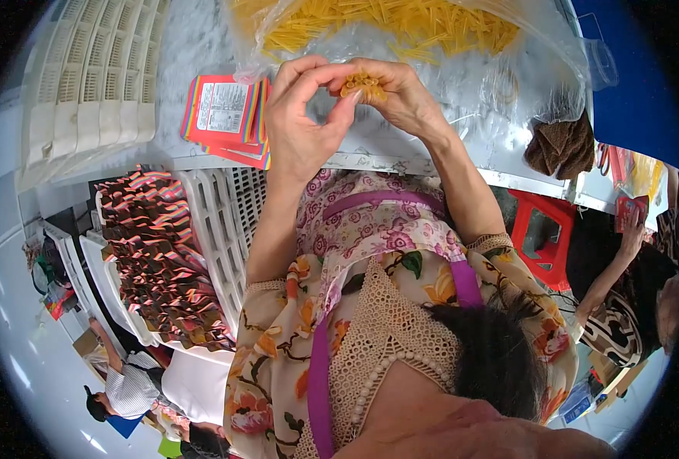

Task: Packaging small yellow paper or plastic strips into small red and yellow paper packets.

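Note:
A small bundle of thin yellow sticks (364, 86) is held over the near part of the table, its ends facing me. My right hand (402, 93) wraps round it from the right. From the left, my left hand (303, 115) reaches in with thumb and index finger bent onto the bundle; its other fingers are partly hidden. Just beyond both hands, a large clear plastic bag (500, 84) lies spread on the table with a heap of loose yellow sticks (401, 27) in it. Beside my left wrist sits a stack of red cards with striped edges and white labels (225, 111).
Stacked cream plastic crates (98, 76) stand at the far left. Below the table edge, a white crate (217, 229) holds many striped packets (163, 252). A brown cloth (561, 147) lies at the right edge, near a red stool (542, 233). Another person's hand (632, 233) holds a red packet.

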Available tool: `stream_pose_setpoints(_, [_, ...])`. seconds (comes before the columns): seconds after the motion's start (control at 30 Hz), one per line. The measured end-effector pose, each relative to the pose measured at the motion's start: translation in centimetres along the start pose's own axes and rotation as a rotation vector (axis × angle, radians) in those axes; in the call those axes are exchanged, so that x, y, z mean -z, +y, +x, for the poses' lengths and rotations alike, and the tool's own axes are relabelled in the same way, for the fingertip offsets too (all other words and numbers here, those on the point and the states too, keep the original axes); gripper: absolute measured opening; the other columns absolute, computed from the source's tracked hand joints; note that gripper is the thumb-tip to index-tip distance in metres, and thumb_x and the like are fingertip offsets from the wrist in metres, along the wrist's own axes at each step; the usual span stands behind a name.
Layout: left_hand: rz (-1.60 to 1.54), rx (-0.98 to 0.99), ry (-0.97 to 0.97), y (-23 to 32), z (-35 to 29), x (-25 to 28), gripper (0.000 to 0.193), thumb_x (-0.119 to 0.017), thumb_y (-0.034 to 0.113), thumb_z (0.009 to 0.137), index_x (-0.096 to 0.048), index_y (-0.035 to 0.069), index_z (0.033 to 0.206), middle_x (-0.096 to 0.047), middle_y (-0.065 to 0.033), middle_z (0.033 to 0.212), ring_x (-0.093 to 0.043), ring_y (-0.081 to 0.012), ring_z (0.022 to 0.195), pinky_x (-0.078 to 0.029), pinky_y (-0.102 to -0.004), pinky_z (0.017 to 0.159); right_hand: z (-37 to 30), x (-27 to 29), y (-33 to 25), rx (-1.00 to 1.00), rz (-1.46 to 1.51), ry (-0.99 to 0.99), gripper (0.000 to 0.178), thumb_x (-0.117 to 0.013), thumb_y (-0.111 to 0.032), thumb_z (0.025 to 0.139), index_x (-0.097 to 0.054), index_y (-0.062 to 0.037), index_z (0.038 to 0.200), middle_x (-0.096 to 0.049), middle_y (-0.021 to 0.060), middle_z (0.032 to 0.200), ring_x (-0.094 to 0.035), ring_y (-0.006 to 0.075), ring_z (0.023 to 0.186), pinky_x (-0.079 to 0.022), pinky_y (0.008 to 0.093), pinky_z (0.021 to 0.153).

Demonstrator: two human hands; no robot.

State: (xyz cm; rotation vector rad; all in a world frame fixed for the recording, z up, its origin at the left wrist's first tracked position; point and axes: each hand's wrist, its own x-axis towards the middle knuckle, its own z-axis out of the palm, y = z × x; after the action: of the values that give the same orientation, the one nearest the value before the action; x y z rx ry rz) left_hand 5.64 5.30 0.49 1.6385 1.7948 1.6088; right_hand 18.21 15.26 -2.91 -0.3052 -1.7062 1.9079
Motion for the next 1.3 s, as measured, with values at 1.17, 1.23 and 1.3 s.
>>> stream_pose_setpoints(1.17, [0.178,-0.142,-0.110,1.1,0.3,-0.8,0.038,-0.072,0.005,0.070,-0.065,0.007,0.107,-0.056,-0.0137,0.108,-0.057,-0.0274,0.093,-0.048,-0.0353,0.079,-0.7,0.1,0.8,-0.056,0.084,0.102,0.025,-0.067,-0.006,0.084,-0.065,-0.0030,0.109,-0.069,0.0064,0.093,-0.066,0.0138,0.086,-0.055,0.0271,0.077])
stream_pose_setpoints(1.23, [0.263,-0.232,-0.010,1.7,0.2,-1.1,0.033,-0.070,0.012,0.077,-0.065,0.008,0.110,-0.055,-0.0147,0.116,-0.054,-0.0303,0.105,-0.045,-0.0378,0.089,-0.9,-0.2,0.6,-0.161,0.138,0.095,0.026,-0.062,-0.002,0.085,-0.063,0.0020,0.111,-0.069,0.0099,0.097,-0.063,0.0154,0.093,-0.051,0.0290,0.083])
stream_pose_setpoints(1.3, [0.289,-0.264,-0.073,1.3,0.0,-1.7,0.032,-0.068,0.013,0.080,-0.065,0.007,0.112,-0.054,-0.0143,0.121,-0.052,-0.0315,0.110,-0.043,-0.0390,0.092,-1.0,-1.1,0.7,-0.058,-0.036,0.140,0.023,-0.060,-0.002,0.085,-0.062,0.0027,0.108,-0.068,0.0103,0.094,-0.063,0.0149,0.089,-0.051,0.0291,0.079])
